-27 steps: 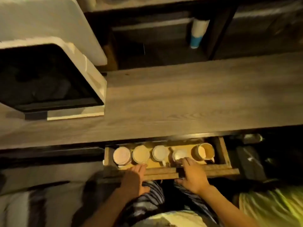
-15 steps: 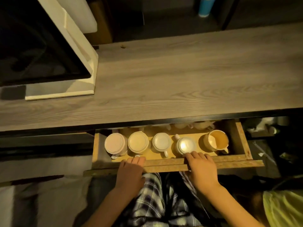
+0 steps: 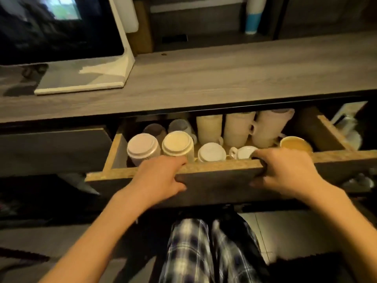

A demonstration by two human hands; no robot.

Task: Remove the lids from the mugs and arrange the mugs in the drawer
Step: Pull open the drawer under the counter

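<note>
The wooden drawer (image 3: 220, 167) under the desk stands open. My left hand (image 3: 161, 175) and my right hand (image 3: 285, 170) both grip its front panel, fingers over the top edge. In the front row stand a pinkish lidded mug (image 3: 142, 147), a cream lidded mug (image 3: 177, 144), a white lidded mug (image 3: 211, 153), a small white mug (image 3: 243, 152) and an open yellowish mug (image 3: 295, 144) partly behind my right hand. Behind them stand several taller mugs (image 3: 238, 127), partly hidden under the desk.
A grey wooden desk top (image 3: 224, 78) runs above the drawer. A monitor on a white stand (image 3: 85, 80) sits at its left. A white and blue cylinder (image 3: 254, 15) stands at the back. My plaid-clad legs (image 3: 208, 252) are below the drawer.
The drawer has slid further out toward me, which reveals a back row of mugs. Both hands stay on its front, and the camera has come lower and closer.
</note>
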